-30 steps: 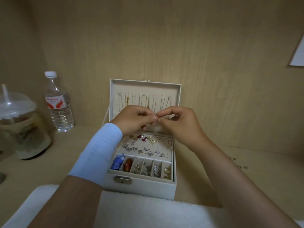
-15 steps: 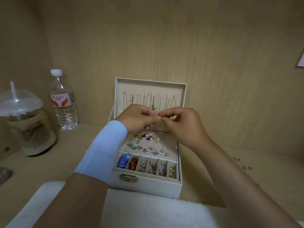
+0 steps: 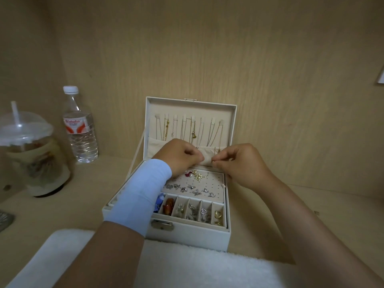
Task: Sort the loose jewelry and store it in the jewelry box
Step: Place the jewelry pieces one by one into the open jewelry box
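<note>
Wooden shelf (image 3: 270, 215), panelled wall behind. White jewelry box (image 3: 188, 239) stands open near the shelf's front edge, lid upright. Left hand (image 3: 178, 157) and right hand (image 3: 239, 164), fingers pinched, meet over the box's rear edge at the lid pocket (image 3: 204, 155); what they grip cannot be told. Water bottle (image 3: 80, 126) stands at the rear left.

Back wall (image 3: 228, 48): pale wood-grain panel, upright | left wall (image 3: 22, 48): same wood, meeting it at a corner | worktop (image 3: 311, 221): light wood, matching | paper (image 3: 381, 76): white corner on the wall at the right edge | light: dim, warm, even
</note>
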Available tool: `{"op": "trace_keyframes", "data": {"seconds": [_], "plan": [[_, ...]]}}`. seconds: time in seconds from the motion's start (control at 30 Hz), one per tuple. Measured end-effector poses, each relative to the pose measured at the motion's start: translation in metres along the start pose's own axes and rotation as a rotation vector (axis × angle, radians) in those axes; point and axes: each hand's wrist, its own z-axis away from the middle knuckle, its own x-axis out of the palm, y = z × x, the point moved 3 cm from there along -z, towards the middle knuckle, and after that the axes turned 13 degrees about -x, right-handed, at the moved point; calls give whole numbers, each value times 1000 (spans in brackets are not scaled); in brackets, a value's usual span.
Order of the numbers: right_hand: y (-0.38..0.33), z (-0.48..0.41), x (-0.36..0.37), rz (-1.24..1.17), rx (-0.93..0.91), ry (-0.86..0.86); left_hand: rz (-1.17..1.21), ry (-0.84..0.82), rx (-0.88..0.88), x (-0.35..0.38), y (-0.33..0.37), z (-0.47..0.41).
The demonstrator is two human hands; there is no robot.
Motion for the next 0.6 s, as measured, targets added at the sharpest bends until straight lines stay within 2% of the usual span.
{"op": "trace_keyframes", "data": {"seconds": [0.07,0.17,0.6], "plan": [[2,3,5,193,-19,-73,-135,16,-4,0,-3,-1],[2,5,12,307,-56,-134,-166,7,-4,1,-4,-1],[2,7,20,392,-106,-74,-190,-3,36,2,-2,-2]]}}
